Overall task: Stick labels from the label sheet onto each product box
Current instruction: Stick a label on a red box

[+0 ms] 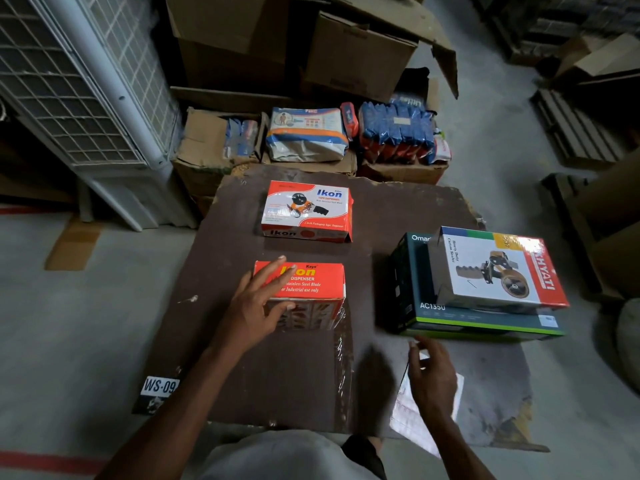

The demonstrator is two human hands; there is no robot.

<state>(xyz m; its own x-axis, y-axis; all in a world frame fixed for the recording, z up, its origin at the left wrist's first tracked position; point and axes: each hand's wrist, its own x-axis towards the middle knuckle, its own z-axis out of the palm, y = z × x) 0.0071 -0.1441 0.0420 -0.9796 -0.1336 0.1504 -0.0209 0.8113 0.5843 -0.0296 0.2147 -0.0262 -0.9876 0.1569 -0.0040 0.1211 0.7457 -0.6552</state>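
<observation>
While left hand (258, 303) touches near Ikon box (311, 282), bare board (304, 382) lies between hands.

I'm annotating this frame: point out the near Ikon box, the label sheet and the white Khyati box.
near Ikon box (313, 280), head view, on its orange top face.
label sheet (407, 414), head view, on the white paper left of the wrist.
white Khyati box (485, 268), head view, on its top face.

The right hand (433, 379) hides most of the label sheet (407, 414); its print is unreadable.
</observation>
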